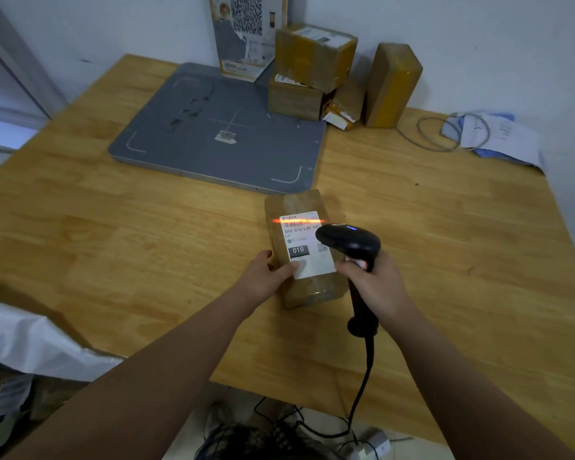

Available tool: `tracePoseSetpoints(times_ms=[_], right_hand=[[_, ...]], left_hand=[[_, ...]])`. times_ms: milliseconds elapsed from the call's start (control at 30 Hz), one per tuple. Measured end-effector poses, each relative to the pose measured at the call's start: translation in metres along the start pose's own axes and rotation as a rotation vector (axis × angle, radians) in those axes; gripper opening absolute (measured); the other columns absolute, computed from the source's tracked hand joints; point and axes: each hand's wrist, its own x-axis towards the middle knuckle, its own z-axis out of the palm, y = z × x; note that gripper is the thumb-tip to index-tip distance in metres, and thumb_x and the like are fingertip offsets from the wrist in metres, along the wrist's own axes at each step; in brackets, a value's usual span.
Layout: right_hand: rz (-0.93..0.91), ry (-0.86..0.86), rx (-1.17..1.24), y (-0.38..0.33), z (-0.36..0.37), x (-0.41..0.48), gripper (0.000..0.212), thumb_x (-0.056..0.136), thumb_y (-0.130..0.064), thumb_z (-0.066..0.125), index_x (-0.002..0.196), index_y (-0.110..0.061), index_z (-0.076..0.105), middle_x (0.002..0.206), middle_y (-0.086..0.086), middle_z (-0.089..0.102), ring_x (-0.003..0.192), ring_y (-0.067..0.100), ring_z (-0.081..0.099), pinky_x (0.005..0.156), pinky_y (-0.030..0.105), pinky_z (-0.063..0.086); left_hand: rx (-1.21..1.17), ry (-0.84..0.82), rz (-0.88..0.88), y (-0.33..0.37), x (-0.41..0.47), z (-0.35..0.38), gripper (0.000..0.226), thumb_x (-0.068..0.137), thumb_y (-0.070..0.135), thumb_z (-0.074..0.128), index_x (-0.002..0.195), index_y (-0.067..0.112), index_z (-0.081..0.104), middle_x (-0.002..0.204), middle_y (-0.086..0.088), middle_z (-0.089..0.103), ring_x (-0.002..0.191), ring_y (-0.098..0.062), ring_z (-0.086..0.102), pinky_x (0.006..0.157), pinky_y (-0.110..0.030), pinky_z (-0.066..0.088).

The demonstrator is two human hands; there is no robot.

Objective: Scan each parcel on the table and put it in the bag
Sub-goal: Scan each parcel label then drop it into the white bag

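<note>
One parcel (pixel 299 240) is lying flat on the table (pixel 146 227), label up, just in front of the grey pad (pixel 219 127). Left hand (pixel 266 277) is gripping its near-left corner, thumb pressing on the label. Right hand (pixel 375 283) is wrapping its fingers round the scanner (pixel 349 242) handle. Red scan line (pixel 296 221) is falling across the barcode. More parcels (pixel 312 61) are sitting by the back wall. White bag (pixel 30 343) is sitting at the table's near-left edge.

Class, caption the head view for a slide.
Left hand steadies a labelled parcel while right hand aims the scanner at its barcode.
</note>
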Motion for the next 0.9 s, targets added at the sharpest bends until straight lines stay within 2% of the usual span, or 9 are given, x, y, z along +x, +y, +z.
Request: tracePoseSetpoints(times_ms=[100, 200, 367, 467, 567, 633, 700, 767, 900], right_hand=[[0.161, -0.046, 0.186, -0.004, -0.002, 0.017, 0.009, 0.085, -0.018, 0.070, 0.086, -0.010, 0.066, 0.079, 0.004, 0.063, 0.078, 0.019, 0.060, 0.065, 0.030, 0.042], [0.240, -0.097, 0.275, 0.000, 0.004, 0.026, 0.005, 0.087, -0.017, 0.068, 0.091, -0.014, 0.066, 0.087, 0.006, 0.067, 0.084, 0.022, 0.064, 0.066, 0.031, 0.046], [0.204, -0.046, 0.367, 0.006, 0.016, 0.015, 0.006, 0.088, -0.011, 0.067, 0.094, -0.010, 0.067, 0.078, 0.002, 0.068, 0.072, 0.014, 0.067, 0.057, 0.023, 0.048], [0.145, -0.015, 0.395, 0.005, 0.026, 0.002, 0.011, 0.087, -0.012, 0.068, 0.098, -0.010, 0.067, 0.089, 0.006, 0.069, 0.089, 0.024, 0.067, 0.074, 0.034, 0.052], [0.076, -0.021, 0.434, -0.002, 0.044, -0.016, 0.017, 0.087, -0.013, 0.067, 0.103, -0.018, 0.070, 0.102, 0.007, 0.073, 0.102, 0.028, 0.067, 0.090, 0.047, 0.052], [0.027, -0.067, 0.427, -0.010, 0.065, -0.034, 0.016, 0.087, -0.013, 0.067, 0.092, -0.026, 0.074, 0.102, 0.008, 0.074, 0.103, 0.028, 0.067, 0.093, 0.051, 0.051], [0.013, -0.105, 0.416, -0.019, 0.093, -0.052, 0.012, 0.086, -0.013, 0.070, 0.085, -0.024, 0.074, 0.099, 0.012, 0.073, 0.101, 0.031, 0.068, 0.094, 0.055, 0.051], [-0.007, -0.176, 0.398, -0.028, 0.128, -0.072, 0.011, 0.086, -0.011, 0.070, 0.081, -0.021, 0.072, 0.094, 0.012, 0.073, 0.098, 0.028, 0.069, 0.091, 0.050, 0.053], [-0.074, -0.336, 0.348, -0.046, 0.205, -0.119, 0.016, 0.086, -0.005, 0.068, 0.086, -0.021, 0.069, 0.076, -0.012, 0.072, 0.079, 0.001, 0.068, 0.068, 0.017, 0.052]], left_hand=[[-0.011, 0.017, -0.070, 0.002, 0.007, 0.004, 0.077, 0.090, 0.046, 0.062, 0.147, 0.007, 0.029, 0.143, -0.009, 0.044, 0.122, -0.026, 0.050, 0.088, -0.031, 0.046], [0.033, -0.008, -0.100, -0.003, 0.010, 0.009, 0.073, 0.090, 0.058, 0.052, 0.145, 0.012, 0.037, 0.144, -0.009, 0.041, 0.124, -0.028, 0.048, 0.100, -0.042, 0.046], [-0.154, 0.020, -0.089, -0.008, 0.000, 0.017, 0.061, 0.098, 0.049, 0.043, 0.150, 0.023, 0.022, 0.146, -0.005, 0.040, 0.126, -0.024, 0.044, 0.107, -0.042, 0.039], [-0.342, -0.019, -0.038, -0.011, -0.024, 0.003, 0.062, 0.098, 0.047, 0.046, 0.150, 0.030, 0.016, 0.139, -0.001, 0.048, 0.121, -0.019, 0.049, 0.105, -0.038, 0.041], [-0.408, 0.027, -0.001, -0.022, -0.057, -0.034, 0.052, 0.094, 0.043, 0.055, 0.139, 0.035, 0.030, 0.119, 0.004, 0.059, 0.107, -0.016, 0.058, 0.095, -0.038, 0.050], [-0.442, 0.103, 0.025, -0.036, -0.084, -0.068, 0.049, 0.090, 0.039, 0.063, 0.133, 0.033, 0.040, 0.112, 0.002, 0.065, 0.100, -0.017, 0.064, 0.085, -0.036, 0.055], [-0.467, 0.166, 0.055, -0.056, -0.114, -0.103, 0.052, 0.086, 0.035, 0.068, 0.133, 0.032, 0.045, 0.110, -0.002, 0.068, 0.097, -0.018, 0.067, 0.079, -0.033, 0.056], [-0.463, 0.224, 0.085, -0.080, -0.147, -0.137, 0.062, 0.080, 0.037, 0.072, 0.134, 0.032, 0.043, 0.116, -0.003, 0.066, 0.101, -0.018, 0.067, 0.080, -0.030, 0.056], [-0.456, 0.308, 0.043, -0.139, -0.208, -0.189, 0.082, 0.069, 0.045, 0.078, 0.139, 0.038, 0.036, 0.126, 0.001, 0.058, 0.113, -0.022, 0.061, 0.093, -0.045, 0.054]])
